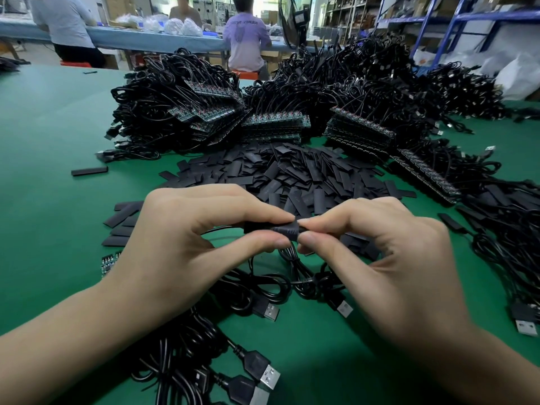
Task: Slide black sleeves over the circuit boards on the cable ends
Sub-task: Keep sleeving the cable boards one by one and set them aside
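USB plugs (264,372) and coiled cable lie nearest me on the green tabletop (52,200), under my forearms. Just above them both hands meet in the air.

My left hand (187,244) has thumb and forefinger pinched on the left part of one black sleeve (276,228). My right hand (388,258) has thumb and forefinger pinched on the sleeve's right end, its fingertips almost touching the left's. So the sleeve is off the tabletop, between the two pinches. A thin cable (292,258) drops from under it into the tangle below.

I can't see this cable's board. It is either inside the sleeve or behind my fingers, so I can't tell how far on it is. My guess is mid-slide.

Risks:
- Pushed at an angle, the flat sleeve mouth may catch a board corner and buckle.
- Bracing on the wire instead of the board could strain the joints.
- The sleeve may stop short and leave some board bare.
- The hanging cable is looped among its neighbours, so a tug may drag them.

A loose bare board (109,263) lies just left of my left wrist. Beyond the hands is the sleeve pile (292,173), then the stacked circuit boards (274,128), with cable heaps (175,92) behind. Far back, people (247,39) sit at another bench (131,39).
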